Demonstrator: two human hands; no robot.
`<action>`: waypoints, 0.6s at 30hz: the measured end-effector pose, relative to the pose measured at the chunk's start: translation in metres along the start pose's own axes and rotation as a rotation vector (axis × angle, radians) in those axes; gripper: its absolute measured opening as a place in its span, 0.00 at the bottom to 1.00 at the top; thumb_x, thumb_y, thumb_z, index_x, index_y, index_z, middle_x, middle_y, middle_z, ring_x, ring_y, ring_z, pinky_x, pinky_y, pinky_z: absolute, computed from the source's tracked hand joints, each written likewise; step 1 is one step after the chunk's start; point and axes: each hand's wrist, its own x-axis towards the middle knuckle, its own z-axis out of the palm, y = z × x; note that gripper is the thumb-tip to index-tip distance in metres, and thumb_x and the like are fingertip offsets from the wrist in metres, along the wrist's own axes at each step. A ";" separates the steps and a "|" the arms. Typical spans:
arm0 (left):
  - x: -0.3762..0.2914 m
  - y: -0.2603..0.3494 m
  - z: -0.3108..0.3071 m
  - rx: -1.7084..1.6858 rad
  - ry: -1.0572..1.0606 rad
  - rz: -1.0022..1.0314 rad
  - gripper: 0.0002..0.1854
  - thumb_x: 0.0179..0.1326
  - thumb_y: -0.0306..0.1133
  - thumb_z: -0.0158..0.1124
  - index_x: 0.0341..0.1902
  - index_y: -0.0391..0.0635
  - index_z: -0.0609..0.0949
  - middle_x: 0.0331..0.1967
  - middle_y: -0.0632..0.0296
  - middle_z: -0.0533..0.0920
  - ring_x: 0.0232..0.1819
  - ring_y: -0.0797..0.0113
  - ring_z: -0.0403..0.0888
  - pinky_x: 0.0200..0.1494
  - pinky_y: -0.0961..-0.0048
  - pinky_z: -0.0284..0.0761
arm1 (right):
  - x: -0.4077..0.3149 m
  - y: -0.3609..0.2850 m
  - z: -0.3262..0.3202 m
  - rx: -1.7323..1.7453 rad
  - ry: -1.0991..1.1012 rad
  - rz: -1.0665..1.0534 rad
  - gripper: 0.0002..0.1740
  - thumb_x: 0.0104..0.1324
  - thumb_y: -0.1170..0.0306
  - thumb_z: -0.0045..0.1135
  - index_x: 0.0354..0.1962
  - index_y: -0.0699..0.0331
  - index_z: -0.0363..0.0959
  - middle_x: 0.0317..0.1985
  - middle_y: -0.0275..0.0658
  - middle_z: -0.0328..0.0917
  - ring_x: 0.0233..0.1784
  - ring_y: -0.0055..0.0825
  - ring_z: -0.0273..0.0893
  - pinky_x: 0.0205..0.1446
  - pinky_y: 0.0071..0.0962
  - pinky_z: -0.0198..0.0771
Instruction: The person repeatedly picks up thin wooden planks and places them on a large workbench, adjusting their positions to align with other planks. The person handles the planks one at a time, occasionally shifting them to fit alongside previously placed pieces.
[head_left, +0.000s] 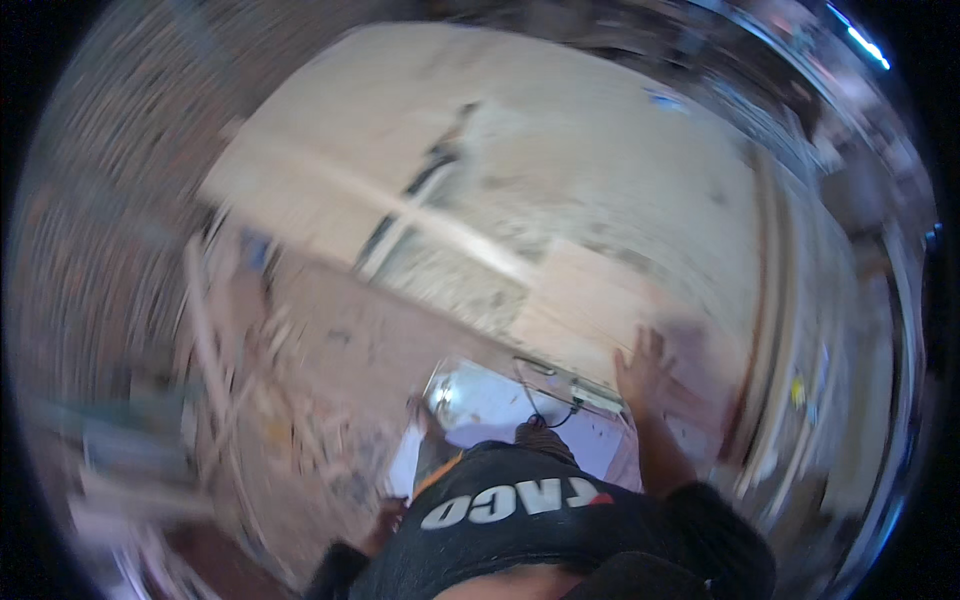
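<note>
My right hand lies with its fingers apart on the near right part of a pale wooden panel, pressing flat or resting on it. The panel sits on a large plywood worktop strewn with sawdust. A long light wooden strip runs from the panel towards the upper left. It meets a second, narrower strip, which has a dark band along it. My left hand hangs low beside my hip, partly hidden by my shirt; blur hides whether it holds something.
A power strip with a black cable is at the worktop's near edge. Wood offcuts litter the floor at left. Long boards lie along the right side. A blurred dark object rests on the worktop.
</note>
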 end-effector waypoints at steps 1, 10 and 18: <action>0.020 0.013 -0.009 -0.033 -0.010 0.035 0.26 0.66 0.53 0.73 0.51 0.39 0.90 0.50 0.43 0.91 0.52 0.43 0.91 0.56 0.51 0.85 | 0.006 -0.006 -0.011 0.013 -0.031 0.002 0.49 0.77 0.40 0.59 0.85 0.54 0.56 0.86 0.48 0.57 0.92 0.53 0.45 0.85 0.84 0.31; 0.173 0.080 -0.212 0.011 -0.063 0.118 0.25 0.70 0.49 0.69 0.56 0.38 0.87 0.53 0.42 0.90 0.54 0.41 0.90 0.59 0.52 0.84 | 0.005 -0.048 0.015 -0.195 0.075 0.309 0.47 0.78 0.41 0.53 0.86 0.50 0.54 0.90 0.50 0.45 0.94 0.54 0.38 0.86 0.85 0.30; 0.262 0.136 -0.364 -0.037 0.242 0.065 0.25 0.73 0.46 0.66 0.61 0.37 0.85 0.56 0.40 0.89 0.55 0.41 0.89 0.61 0.53 0.83 | 0.019 -0.118 0.003 0.154 -0.141 0.606 0.50 0.82 0.35 0.37 0.90 0.47 0.37 0.94 0.46 0.24 0.96 0.51 0.17 0.92 0.70 0.22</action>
